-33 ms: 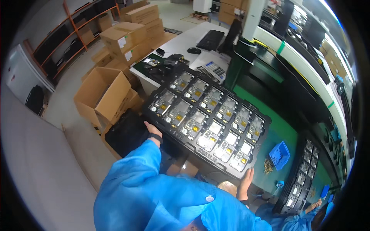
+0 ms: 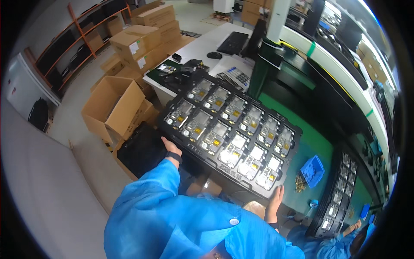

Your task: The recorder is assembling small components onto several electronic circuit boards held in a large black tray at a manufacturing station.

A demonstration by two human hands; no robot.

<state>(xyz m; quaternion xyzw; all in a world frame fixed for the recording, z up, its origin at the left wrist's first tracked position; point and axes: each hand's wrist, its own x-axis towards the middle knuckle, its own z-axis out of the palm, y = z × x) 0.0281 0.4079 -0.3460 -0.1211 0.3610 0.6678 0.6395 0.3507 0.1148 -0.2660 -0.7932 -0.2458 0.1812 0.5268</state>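
Note:
A black plastic tray [image 2: 249,186] hangs tilted in front of me, carried between my hands. Its two rows of pockets hold several bare phone bodies with exposed circuit boards [image 2: 233,149]. At the tray's left end, my left hand [image 2: 171,146] grips the edge, thumb showing and the other fingers partly hidden. My right hand [image 2: 274,204] is closed on the near right corner, with its fingertips up against the rim. Handwritten marks run along the near rim.
Left of the tray stand an open cardboard box [image 2: 110,105] and a black case or tray stack [image 2: 144,149]. Beyond it is a white desk [image 2: 215,36]. On the green bench to the right are a blue bin [image 2: 312,171], loose screws [image 2: 300,183] and another filled tray [image 2: 321,216] beside a co-worker's hand [image 2: 354,226].
The view has shifted very slightly. Both hands keep the same hold on the tray.

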